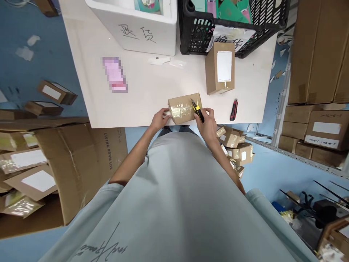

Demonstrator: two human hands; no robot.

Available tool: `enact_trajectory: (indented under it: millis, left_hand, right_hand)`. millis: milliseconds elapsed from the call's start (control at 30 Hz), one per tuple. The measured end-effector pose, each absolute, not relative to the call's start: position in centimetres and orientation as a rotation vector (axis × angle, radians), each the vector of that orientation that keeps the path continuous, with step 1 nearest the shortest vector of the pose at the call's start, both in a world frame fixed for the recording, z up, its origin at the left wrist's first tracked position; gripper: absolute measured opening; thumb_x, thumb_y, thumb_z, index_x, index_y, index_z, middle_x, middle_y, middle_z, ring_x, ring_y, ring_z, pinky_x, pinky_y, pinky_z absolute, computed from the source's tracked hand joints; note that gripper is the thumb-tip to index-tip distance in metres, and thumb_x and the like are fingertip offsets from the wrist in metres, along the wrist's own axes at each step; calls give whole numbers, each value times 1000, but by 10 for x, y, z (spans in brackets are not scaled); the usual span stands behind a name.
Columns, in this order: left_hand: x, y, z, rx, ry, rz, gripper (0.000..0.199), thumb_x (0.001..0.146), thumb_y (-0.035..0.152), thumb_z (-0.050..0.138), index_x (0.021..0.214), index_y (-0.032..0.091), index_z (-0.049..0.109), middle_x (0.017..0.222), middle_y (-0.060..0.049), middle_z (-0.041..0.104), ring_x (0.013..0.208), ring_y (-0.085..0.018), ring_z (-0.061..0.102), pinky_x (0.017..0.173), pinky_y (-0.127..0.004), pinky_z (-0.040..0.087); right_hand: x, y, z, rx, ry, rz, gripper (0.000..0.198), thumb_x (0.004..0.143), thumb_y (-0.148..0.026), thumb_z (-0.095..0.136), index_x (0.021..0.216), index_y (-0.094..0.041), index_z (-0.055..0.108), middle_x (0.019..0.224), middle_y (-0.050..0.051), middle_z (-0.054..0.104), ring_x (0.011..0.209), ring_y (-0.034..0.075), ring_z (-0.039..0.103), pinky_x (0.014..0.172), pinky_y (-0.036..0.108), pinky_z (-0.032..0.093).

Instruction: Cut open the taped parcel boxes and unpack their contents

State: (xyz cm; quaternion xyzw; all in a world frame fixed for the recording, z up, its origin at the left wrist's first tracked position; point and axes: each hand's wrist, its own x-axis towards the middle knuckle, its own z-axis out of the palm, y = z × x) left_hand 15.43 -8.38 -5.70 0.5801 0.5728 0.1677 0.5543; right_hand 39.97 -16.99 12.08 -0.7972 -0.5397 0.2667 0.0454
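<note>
A small taped cardboard box (181,110) lies near the front edge of the white table. At its left end, my left hand (160,119) grips the corner with thumb and fingers. My right hand (206,123) is closed round a black and yellow utility knife (198,111), whose tip rests over the right part of the box's taped top. A second utility knife (233,110), red and black, lies to the right. Behind it stands a taller cardboard box (220,69) with a white label facing up.
At the back are a white foam box (149,36) and a black plastic crate (196,38) with green packs inside. A blurred pink item (115,74) lies on the white table (141,87). A large carton (68,163) of parcels stands left, with shelves of boxes (324,127) on the right.
</note>
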Motion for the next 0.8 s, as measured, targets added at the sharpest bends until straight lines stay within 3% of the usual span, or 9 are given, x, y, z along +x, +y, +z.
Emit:
enact_trajectory:
  millis: [200,400,567,800]
  left_hand:
    - [141,-57,4,1381,1265,662,47,109,62,62,123,22,82,135,-12,81,125,-26,75,103,-38,64]
    - [143,-27,40,1481,1154,582,34,95,49,87,112,19,86,117,-10,84,101,-24,78,97,-41,66]
    - [141,-13,39,1462,1070,517,42,89,57,93,107,20,86,108,-9,85,95,-25,79,93,-42,67]
    - [142,-8,44,1442,1034,492,39,86,56,95,102,21,89,99,-8,86,88,-25,79,89,-42,66]
  right_hand:
    - [372,-169,124,-2525,-1662,752,51,121,-45,39,160,-26,65,162,18,52,107,26,77,84,36,64]
    - [358,-171,148,-2638,-1690,722,55,120,-45,39,167,-25,59,166,20,52,98,26,79,80,37,64]
    - [329,-172,160,-2502,-1726,913,56,122,-46,37,171,-24,55,149,16,76,123,35,78,97,40,63]
    - [302,-161,151,-2469,-1764,1065,53,122,-45,42,171,-28,56,150,11,80,125,35,80,98,39,61]
